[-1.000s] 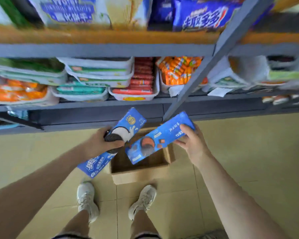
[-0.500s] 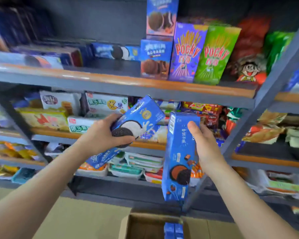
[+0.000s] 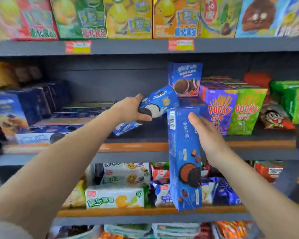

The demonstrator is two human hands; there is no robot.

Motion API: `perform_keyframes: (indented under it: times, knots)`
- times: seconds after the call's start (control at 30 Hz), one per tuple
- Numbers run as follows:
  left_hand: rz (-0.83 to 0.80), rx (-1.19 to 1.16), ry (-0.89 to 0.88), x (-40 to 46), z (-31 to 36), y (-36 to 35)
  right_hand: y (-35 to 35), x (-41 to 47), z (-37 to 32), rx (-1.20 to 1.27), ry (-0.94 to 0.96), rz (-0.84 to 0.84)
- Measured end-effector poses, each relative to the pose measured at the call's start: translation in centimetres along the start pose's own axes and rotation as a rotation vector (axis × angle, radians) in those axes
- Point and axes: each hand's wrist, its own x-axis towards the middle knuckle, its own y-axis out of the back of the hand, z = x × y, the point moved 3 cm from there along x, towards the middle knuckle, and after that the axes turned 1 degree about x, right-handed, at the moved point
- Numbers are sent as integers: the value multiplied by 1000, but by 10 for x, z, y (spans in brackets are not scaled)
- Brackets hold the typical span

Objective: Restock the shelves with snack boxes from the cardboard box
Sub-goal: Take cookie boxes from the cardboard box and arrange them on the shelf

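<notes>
- I see left grip point(image 3: 130, 110) curled round a tilted blue cookie box point(image 3: 154, 107), over the middle shelf point(image 3: 248, 144).
- Right grip point(image 3: 206, 133) clasps an upright blue box point(image 3: 184, 161), near the Pocky boxes point(image 3: 219, 107).

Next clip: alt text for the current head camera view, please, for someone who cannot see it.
Facing stocked snack shelves, a person's left hand reaches a tilted blue cookie box toward the middle shelf, while the right hand holds a second blue cookie box upright. Pocky boxes stand to the right.
</notes>
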Motion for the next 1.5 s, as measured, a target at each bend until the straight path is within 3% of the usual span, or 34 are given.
perform_keyframes:
  times: [0.17, 0.33, 0.4, 0.57, 0.7, 0.97, 1.03, 1.13, 1.2, 1.27, 1.37, 1.43, 1.5]
  knots:
    - [-38, -164, -20, 38, -46, -21, -10, 15, 7, -14, -10, 137]
    - [75, -258, -116, 66, -81, -1, -15, 16, 10, 30, -15, 139]
    - [6, -258, -153, 75, -89, 4, -18, 17, 7, 30, 5, 121]
    - [-188, 10, -223, 93, -78, -18, -22, 24, 1, -57, 47, 99]
    - [-300, 140, -177, 100, -73, -48, -20, 26, 3, -122, 58, 59]
    - [-117, 408, -178, 89, -46, -49, 1, 21, 5, -200, 62, 245]
    - [-5, 229, -279, 71, -24, -34, 5, 17, 4, -153, 65, 310]
    - [100, -278, -401, 21, 15, -14, -2, 16, -1, -19, 87, 332]
    - [50, -524, -352, -16, 33, -13, -10, 20, -9, 62, 90, 345]
    - [-121, -769, -281, -48, 43, -19, -17, 28, -15, 86, 68, 364]
    - [-185, -812, -263, -77, 45, -34, -26, 39, -22, 124, 13, 356]
    - [-149, -847, -222, -88, 43, -40, -36, 44, -21, 124, -12, 253]
    - [-210, -1043, -156, -95, 34, -42, -47, 45, -23, 33, 43, 129]
